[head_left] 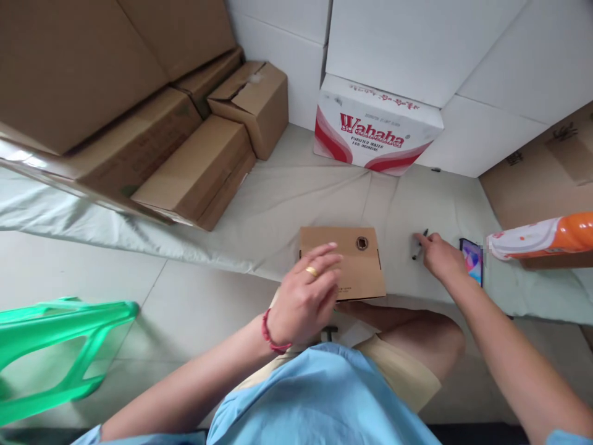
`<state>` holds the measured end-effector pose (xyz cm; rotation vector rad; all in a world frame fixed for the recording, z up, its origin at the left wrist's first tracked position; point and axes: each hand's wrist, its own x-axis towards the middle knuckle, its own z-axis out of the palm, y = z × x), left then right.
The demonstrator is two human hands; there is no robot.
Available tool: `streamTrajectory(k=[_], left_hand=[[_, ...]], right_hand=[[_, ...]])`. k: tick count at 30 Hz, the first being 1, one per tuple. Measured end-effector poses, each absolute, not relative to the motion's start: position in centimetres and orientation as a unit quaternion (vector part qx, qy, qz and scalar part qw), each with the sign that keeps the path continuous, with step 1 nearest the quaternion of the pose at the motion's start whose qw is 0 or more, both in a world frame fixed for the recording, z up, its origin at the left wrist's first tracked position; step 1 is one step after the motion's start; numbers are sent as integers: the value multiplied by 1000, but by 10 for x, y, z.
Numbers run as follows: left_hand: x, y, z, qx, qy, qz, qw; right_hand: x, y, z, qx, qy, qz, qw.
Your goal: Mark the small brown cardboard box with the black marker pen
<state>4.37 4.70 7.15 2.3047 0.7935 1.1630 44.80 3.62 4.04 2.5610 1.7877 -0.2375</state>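
Item: seated person's light blue shirt [324,395], with beige shorts [403,368] below it.

Item: left hand [306,296], gold ring and red bracelet; fingers apart and loosely bent, nothing visible in them. It is over the near left part of the flat brown cardboard box; I cannot tell whether they touch.

Item: brown cardboard box [356,262], lid down, at the near edge of the cloth-covered counter [287,191], between the two hands.

Item: right hand [442,256], index finger extended across a dark pen [416,253] on the counter, right of the box. From where I stand I cannot tell whether the fingers are clamped on it.

Item: smartphone [472,261], screen lit, just right of that hand.

Item: orange-and-white cylindrical package [546,238], beyond the phone to the right.

Item: white-and-red Wahaha water carton [375,133], farther back against white boxes [393,43].
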Motion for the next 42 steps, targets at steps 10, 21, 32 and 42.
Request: streamTrajectory(k=[10,21,32,42], left_hand=[[82,71,29,944,196,122,235],[83,72,33,932,205,142,264],[84,72,36,930,209,137,270],[83,71,38,933,215,133,255]], right_hand=[[448,66,72,794,607,-15,11],[301,53,77,616,351,-403,-579],[275,61,41,693,468,-247,-491],[273,59,36,701,481,-229,-474]])
